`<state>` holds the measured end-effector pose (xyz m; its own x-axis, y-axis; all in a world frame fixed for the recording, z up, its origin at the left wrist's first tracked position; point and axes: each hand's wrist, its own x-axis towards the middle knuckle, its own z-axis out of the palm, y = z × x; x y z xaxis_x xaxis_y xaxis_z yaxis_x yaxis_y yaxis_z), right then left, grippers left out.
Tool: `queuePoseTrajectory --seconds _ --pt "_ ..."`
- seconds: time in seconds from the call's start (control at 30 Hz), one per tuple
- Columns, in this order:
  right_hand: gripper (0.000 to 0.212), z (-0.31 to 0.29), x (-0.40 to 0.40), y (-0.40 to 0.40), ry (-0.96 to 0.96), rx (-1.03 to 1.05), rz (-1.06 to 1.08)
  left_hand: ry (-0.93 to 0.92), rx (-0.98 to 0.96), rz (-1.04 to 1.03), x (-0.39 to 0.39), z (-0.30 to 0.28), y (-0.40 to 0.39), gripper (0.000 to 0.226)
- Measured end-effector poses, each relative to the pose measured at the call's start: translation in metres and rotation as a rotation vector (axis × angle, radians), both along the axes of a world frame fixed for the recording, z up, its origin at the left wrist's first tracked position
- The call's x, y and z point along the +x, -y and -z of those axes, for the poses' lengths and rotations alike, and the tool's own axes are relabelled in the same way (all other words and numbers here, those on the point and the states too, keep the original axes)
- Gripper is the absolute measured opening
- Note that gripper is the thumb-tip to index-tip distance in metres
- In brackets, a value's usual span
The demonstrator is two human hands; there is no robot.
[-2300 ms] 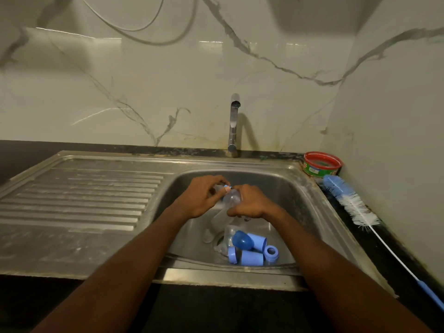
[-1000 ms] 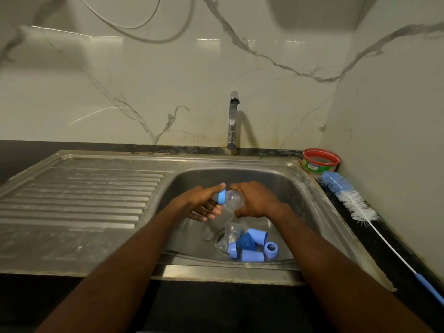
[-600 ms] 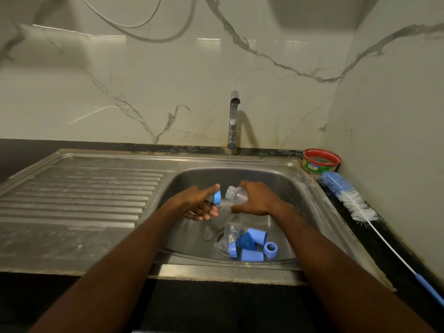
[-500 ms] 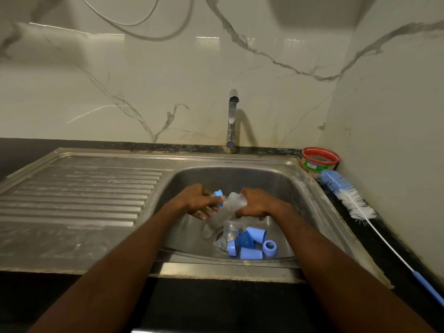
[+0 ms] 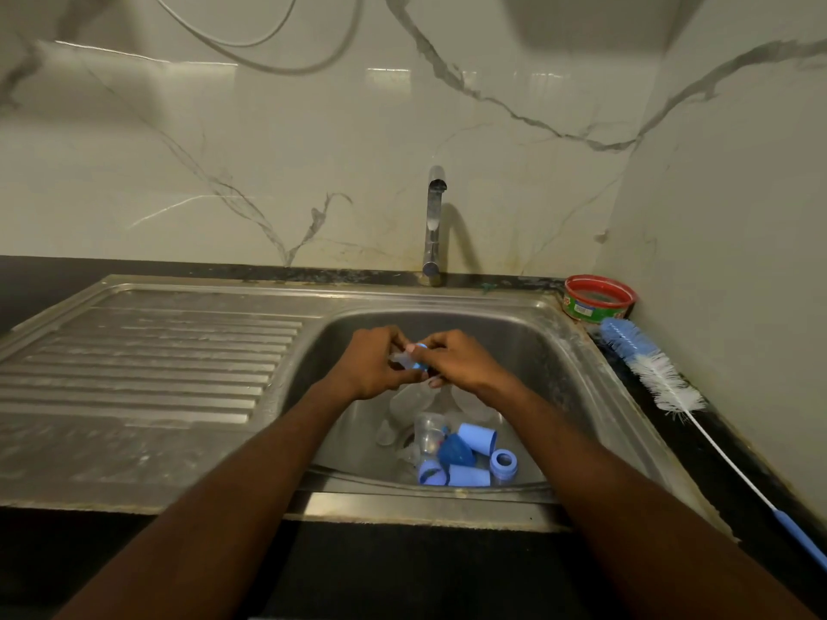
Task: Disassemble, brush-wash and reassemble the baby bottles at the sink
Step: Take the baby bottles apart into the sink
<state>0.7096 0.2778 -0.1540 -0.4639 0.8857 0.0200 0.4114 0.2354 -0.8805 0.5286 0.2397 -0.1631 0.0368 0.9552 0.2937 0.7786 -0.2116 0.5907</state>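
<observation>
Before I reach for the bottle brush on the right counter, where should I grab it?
Grip the bottle brush by its blue handle end, coming from above. It lies flat along the counter, bristle head toward the red tub, wall close on its right.

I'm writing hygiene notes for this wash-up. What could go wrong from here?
1. The small blue ring with its clear teat, pinched between the left hand and the right hand, could drop into the steel sink basin.
2. Loose parts lie around the drain; small ones might lodge there.
</observation>
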Motion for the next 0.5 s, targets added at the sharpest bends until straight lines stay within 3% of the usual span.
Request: queuePoseTrajectory --seconds 0.17,0.27,0.37,0.5 --pt "0.030 0.001 0.003 -0.009 -0.248 -0.121 0.073 0.333 -0.088 0.081 0.003 -0.003 -0.001 0.052" --pt "0.030 -0.003 0.008 -0.011 -0.349 -0.179 0.042 0.500 -0.142 0.078 0.004 -0.009 -0.001 0.038" --pt "0.030 -0.006 0.006 -0.007 -0.404 -0.217 0.019 0.498 -0.114 0.075 -0.001 -0.010 -0.002 0.035" --pt "0.037 -0.005 0.004 -0.004 -0.337 -0.183 0.022 0.404 -0.094 0.051 0.001 -0.010 0.001 0.031"
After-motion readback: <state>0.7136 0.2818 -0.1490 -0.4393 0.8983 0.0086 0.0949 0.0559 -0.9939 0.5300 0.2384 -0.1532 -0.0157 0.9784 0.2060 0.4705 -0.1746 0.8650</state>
